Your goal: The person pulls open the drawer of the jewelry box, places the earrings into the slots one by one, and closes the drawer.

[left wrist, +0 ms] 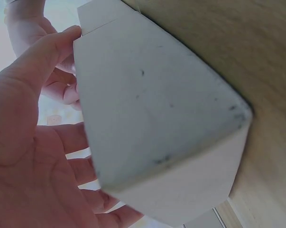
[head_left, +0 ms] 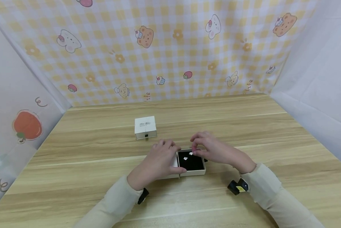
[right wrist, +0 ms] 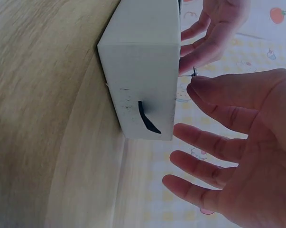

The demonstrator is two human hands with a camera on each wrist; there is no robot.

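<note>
Yellow-and-white checked cloth with cartoon prints (head_left: pixel 164 31) hangs behind a pale wood-grain table (head_left: pixel 102 126); we note the work lies well in from its left and right edges, a second white card box (head_left: pixel 145 126) standing nearer the back edge. Our object is a white rectangular card drawer (head_left: pixel 191 173) projecting from its white card sleeve (head_left: pixel 174 161), lined with a matte black pad (head_left: pixel 194 164). On the pad we count two small silver-coloured glittering earrings: one (head_left: pixel 185 158) towards the left side, the other (head_left: pixel 191 153) near the far edge. Left hand (head_left: pixel 161 159) grips the box across its width, fingers over the far side, thumb along the near side at the seam. Right hand (head_left: pixel 213 150) brings thumb and forefinger into a narrow pinch on the far-edge earring, remaining fingers spread; how firm the pinch is, we cannot tell. Risks, in our judgement: a slick, tiny head could slip from the fingertips and roll off the pad; a sideways pull could bend the thin post; a slack left grip could let the drawer slide against its sleeve. Materials: smooth card, scuffed dark at the sleeve's corners; a limp black ribbon pull (right wrist: pixel 147 118) on the drawer front; streaked, flat wood grain.
</note>
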